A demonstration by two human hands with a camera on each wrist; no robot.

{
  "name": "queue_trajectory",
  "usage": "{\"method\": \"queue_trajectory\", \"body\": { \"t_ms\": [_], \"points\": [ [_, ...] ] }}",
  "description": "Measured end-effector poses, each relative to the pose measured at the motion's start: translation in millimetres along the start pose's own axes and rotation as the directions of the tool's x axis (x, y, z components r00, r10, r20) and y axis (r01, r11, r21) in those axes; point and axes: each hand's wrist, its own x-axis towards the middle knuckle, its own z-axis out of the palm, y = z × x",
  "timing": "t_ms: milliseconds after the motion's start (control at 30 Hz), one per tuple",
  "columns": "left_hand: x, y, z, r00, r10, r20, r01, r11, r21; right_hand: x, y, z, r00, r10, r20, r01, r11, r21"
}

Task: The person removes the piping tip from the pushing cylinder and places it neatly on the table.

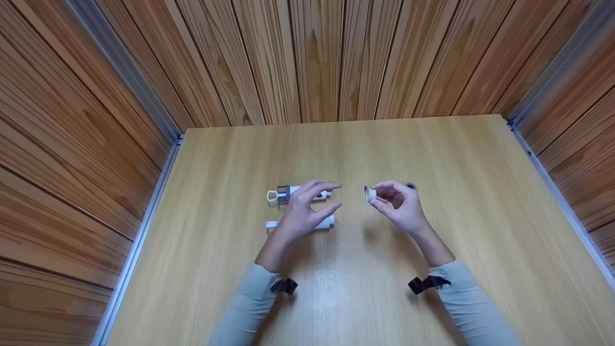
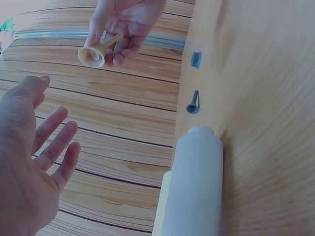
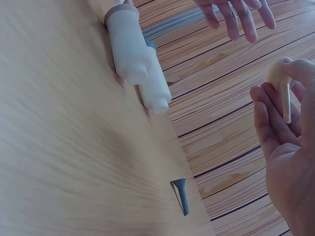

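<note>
A small cream funnel [image 1: 370, 193] is pinched between the thumb and fingers of my right hand [image 1: 398, 204], above the table. Its wide mouth faces left and its thin stem [image 3: 287, 103] runs back toward the palm. My left hand [image 1: 310, 204] hovers with spread, relaxed fingers and holds nothing. Beneath it, partly hidden by it, two white bottles lie side by side. The farther bottle [image 1: 322, 195] has a dark collar and a white ring-shaped end; the nearer bottle [image 1: 326, 222] has a white end piece [image 1: 272, 224].
Past the right hand, a small blue-grey funnel [image 3: 182, 195] lies on the table. The left wrist view also has a short blue-grey piece [image 2: 196, 60] there. Wood-plank walls [image 1: 317, 57] and metal rails [image 1: 144, 221] border the wooden table [image 1: 355, 307].
</note>
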Motion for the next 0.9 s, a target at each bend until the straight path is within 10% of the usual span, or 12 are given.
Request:
{"method": "queue_trajectory", "body": {
  "t_ms": [900],
  "points": [
    [13.9,9.3,14.8,1.000,-0.005,0.006,0.006,0.988,-0.156,7.6,-4,25,0.999,-0.049,0.012,0.048,0.995,0.087]
  ]
}}
